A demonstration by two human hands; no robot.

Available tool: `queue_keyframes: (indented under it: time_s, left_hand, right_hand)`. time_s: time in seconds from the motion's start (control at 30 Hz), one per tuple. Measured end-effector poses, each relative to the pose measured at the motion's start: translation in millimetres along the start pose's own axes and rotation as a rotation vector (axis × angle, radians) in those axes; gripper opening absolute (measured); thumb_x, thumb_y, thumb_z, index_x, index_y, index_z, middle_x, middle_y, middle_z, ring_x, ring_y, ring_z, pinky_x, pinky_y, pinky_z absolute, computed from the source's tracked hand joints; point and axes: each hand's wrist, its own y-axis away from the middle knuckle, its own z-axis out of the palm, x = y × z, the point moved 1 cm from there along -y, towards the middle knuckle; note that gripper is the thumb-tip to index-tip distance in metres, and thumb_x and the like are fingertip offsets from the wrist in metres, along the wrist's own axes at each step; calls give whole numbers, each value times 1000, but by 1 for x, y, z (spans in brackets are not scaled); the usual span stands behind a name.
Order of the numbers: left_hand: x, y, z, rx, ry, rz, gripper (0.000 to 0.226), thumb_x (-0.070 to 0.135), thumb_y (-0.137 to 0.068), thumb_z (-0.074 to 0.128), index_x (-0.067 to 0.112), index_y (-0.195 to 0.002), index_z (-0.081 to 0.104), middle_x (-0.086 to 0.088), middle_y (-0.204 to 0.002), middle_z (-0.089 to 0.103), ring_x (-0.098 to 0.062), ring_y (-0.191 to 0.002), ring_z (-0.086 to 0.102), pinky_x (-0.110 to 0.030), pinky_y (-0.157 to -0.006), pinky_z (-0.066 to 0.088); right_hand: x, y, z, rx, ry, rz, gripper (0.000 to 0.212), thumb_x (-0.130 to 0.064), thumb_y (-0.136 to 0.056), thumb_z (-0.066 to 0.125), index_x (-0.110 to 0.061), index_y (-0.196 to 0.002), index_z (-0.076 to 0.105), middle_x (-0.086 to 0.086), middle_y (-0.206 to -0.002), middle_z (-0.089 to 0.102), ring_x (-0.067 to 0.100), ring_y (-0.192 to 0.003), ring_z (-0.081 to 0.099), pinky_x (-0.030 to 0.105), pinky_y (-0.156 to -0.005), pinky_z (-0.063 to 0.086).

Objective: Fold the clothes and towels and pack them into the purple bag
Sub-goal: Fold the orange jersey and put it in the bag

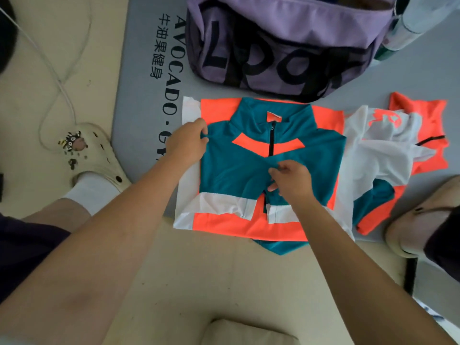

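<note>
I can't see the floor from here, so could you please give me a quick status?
Left hand and right hand both pinching teal jacket. Purple bag waiting beyond. Second jacket unfolded alongside.

Soft, even indoor light; slightly blurry, wide-angle bending at edges

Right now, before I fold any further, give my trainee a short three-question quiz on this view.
1. True or false: the purple bag lies on the grey mat, beyond the teal jacket.
2. What does the left hand grip?
A. the bag's strap
B. the jacket's left edge
C. the white cable
3. Fill in: the right hand pinches teal fabric just below the black ____.

Key: 1 true; 2 B; 3 zipper.
</note>
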Motion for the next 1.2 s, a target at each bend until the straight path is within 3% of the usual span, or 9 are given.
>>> queue_keyframes:
  time_s: [0.1,0.3,0.4,0.53,0.63,0.77,0.9,1.03,1.2]
  left_hand:
    - [-3,8,0,85,92,-129,16,19,-93,53,17,-109,51,-3,-94,57,-25,-77,53,-32,-58,33]
    - [-8,65,31,-24,178,-347,37,53,-82,65,18,-82,53,3,-76,58,-19,-72,55,-31,-58,35]
    - [-13,86,47,-42,248,-409,34,47,-81,69,16,-81,54,5,-75,57,-20,-75,57,-31,-61,36]
    - [-13,95,51,-45,284,-381,21,32,-87,67,12,-84,59,0,-81,61,-27,-84,61,-34,-69,44]
    - [-7,99,45,25,270,-351,22,30,-86,69,11,-85,58,-4,-83,62,-28,-81,60,-37,-69,47]
    - [24,111,42,184,157,-156,24,31,-86,69,13,-87,53,-3,-89,56,-25,-79,55,-41,-66,47]
    - [77,118,63,101,119,65,23,33,-88,66,12,-92,59,-6,-92,59,-28,-87,57,-40,-66,44]
    - [105,116,87,-16,189,-70,26,40,-86,66,17,-88,53,-1,-89,58,-28,-87,58,-34,-63,37]
    - [100,108,100,-174,281,-221,31,43,-79,70,19,-79,50,7,-83,54,-20,-84,56,-31,-66,36]
  right_hand:
    - [-4,-10,-3,21,-22,-7,17,-14,-91,62,-8,-77,56,3,-62,63,5,-32,52,11,-38,36]
    - [-5,-15,1,48,-45,-3,25,-24,-90,66,-7,-73,58,1,-60,65,9,-31,53,14,-39,39]
    - [0,-9,6,8,-9,23,39,-34,-84,72,-13,-62,47,-2,-59,67,11,-30,53,16,-36,37]
    - [5,-1,13,-86,110,41,36,-27,-84,71,-10,-61,50,1,-55,63,3,-29,43,16,-36,36]
    - [3,2,5,33,105,-27,23,-31,-85,69,-12,-73,61,-5,-52,59,1,-45,52,10,-46,36]
    - [21,9,-30,208,100,-12,24,-34,-84,70,-15,-79,56,-6,-68,57,12,-64,52,19,-53,32]
    - [59,23,-78,370,128,72,30,-33,-83,70,-12,-90,50,2,-86,56,22,-78,53,29,-63,32]
    - [82,31,-103,348,153,88,32,-31,-82,73,-9,-97,56,3,-93,54,24,-90,57,28,-70,35]
    - [48,20,-101,333,337,-261,17,-20,-88,65,-7,-98,59,8,-103,56,28,-94,56,39,-76,44]
